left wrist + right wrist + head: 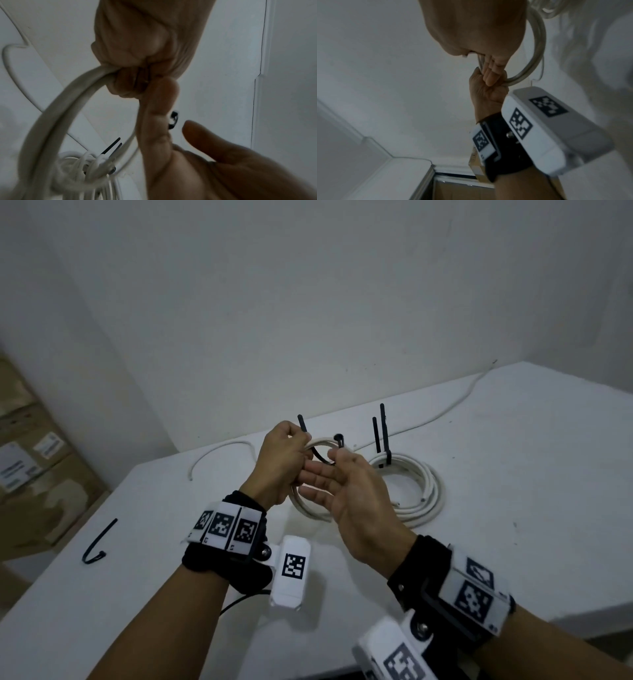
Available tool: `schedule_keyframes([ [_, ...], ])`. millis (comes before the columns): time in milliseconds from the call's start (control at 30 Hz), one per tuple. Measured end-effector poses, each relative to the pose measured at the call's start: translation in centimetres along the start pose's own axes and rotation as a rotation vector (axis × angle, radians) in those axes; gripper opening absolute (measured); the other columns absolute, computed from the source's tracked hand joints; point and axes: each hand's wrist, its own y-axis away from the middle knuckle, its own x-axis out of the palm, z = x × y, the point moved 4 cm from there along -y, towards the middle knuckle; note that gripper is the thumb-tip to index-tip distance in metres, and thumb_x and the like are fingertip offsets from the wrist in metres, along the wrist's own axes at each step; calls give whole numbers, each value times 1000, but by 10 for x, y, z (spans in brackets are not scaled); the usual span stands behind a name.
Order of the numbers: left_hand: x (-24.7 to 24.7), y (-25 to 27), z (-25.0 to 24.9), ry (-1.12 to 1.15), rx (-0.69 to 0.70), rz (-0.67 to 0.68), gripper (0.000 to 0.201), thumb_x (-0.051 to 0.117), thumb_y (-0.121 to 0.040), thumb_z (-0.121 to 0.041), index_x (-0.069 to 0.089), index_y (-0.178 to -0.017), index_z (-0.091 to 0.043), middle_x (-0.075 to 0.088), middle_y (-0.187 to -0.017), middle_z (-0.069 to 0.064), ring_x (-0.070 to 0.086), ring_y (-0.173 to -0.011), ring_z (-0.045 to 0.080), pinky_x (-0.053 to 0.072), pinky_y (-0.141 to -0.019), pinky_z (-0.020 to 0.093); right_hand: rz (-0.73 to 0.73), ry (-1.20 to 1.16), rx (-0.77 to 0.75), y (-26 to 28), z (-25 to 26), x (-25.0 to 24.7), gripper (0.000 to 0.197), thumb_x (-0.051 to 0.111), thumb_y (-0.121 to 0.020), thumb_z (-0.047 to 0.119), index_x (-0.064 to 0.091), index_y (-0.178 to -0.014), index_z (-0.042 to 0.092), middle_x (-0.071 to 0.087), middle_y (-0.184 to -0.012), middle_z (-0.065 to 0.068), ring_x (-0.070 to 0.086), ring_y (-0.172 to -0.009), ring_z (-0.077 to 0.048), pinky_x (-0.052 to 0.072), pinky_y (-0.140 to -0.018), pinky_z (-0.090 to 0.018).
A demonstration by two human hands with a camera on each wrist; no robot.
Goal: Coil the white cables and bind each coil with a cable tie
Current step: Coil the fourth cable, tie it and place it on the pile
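Note:
My left hand (281, 457) grips a small coil of white cable (310, 510) above the table, together with the tail of a black cable tie (302, 422) that sticks up from the fist. The tie loops round the coil to its head (338, 438). My right hand (342, 484) lies against the left with straight fingers. In the left wrist view the tie head (174, 120) shows between the right index finger (157, 108) and the thumb (197, 129), which stand apart. The coil (537, 54) hangs behind both hands in the right wrist view.
A larger white coil (421, 491) lies on the white table (513, 474), bound by black ties with upright tails (383, 429). A loose black tie (99, 541) lies near the left edge. Uncoiled white cables (219, 445) trail by the wall. Cardboard boxes (30, 460) stand at left.

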Motion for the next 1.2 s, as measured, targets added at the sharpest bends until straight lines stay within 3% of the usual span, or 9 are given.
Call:
schedule_keyframes([
  [100, 1, 0, 0, 12, 11, 18, 13, 48, -95, -14, 49, -82, -14, 52, -72, 14, 44, -56, 22, 35, -47, 26, 18, 248, -159, 2, 4, -3, 18, 42, -101, 15, 59, -100, 9, 68, -81, -10, 66, -70, -20, 53, -55, -25],
  [167, 1, 4, -2, -14, 42, 30, 7, 46, -95, -12, 52, -90, -13, 49, -65, 12, 37, -50, 19, 26, -45, 24, 4, 443, -289, 0, 10, -7, 19, 46, -99, 15, 61, -86, 16, 61, -65, 1, 57, -55, -11, 45, -46, -21],
  [267, -1, 10, -3, -73, 121, 28, 8, 45, -95, -11, 52, -98, -11, 41, -57, 6, 24, -44, 15, 18, -44, 24, -27, 640, -474, -5, 23, -12, 19, 54, -95, 16, 63, -79, 21, 58, -60, 8, 48, -59, -6, 40, -55, -19],
  [533, -2, 23, -8, -214, 347, -47, 8, 50, -94, -13, 56, -90, -17, 54, -63, 19, 28, -49, 20, 24, -41, 22, -23, 584, -340, -21, 38, -18, 18, 54, -93, 14, 62, -76, 13, 44, -44, 16, 37, -48, -3, 30, -44, -13],
  [733, 0, 29, -13, -296, 452, -81, 8, 50, -96, -14, 54, -89, -12, 66, -66, 22, 26, -34, 9, 24, -37, 16, 6, 587, -347, -20, 38, -16, 18, 55, -93, 15, 62, -76, 14, 46, -48, 16, 38, -52, -5, 30, -46, -13],
  [867, 2, 30, -12, -343, 470, -86, 11, 51, -97, -16, 50, -86, -14, 74, -75, 11, 31, -33, 9, 26, -39, 17, 18, 555, -358, -19, 40, -15, 18, 55, -93, 14, 62, -77, 14, 44, -48, 16, 39, -51, -4, 31, -44, -10],
  [1000, 5, 36, -14, -341, 506, -76, 13, 51, -97, -14, 51, -86, -8, 67, -67, 23, 43, -33, -1, 26, -39, 12, 46, 570, -334, -17, 40, -13, 16, 53, -94, 11, 62, -81, 9, 49, -44, 17, 45, -46, 2, 32, -43, -7],
  [1100, 5, 35, -13, -349, 522, -93, 14, 53, -97, -15, 52, -84, -10, 56, -54, 18, 34, -34, 8, 25, -39, 13, 55, 593, -317, -15, 37, -11, 15, 52, -94, 10, 62, -85, 5, 52, -44, 19, 46, -45, 3, 32, -43, -8],
  [1200, 3, 33, -10, -348, 511, -102, 15, 53, -96, -17, 51, -83, -10, 57, -56, 22, 29, -36, 10, 24, -39, 16, 26, 594, -281, -14, 34, -11, 15, 53, -93, 11, 63, -84, 4, 51, -44, 16, 42, -47, -2, 32, -42, -13],
])
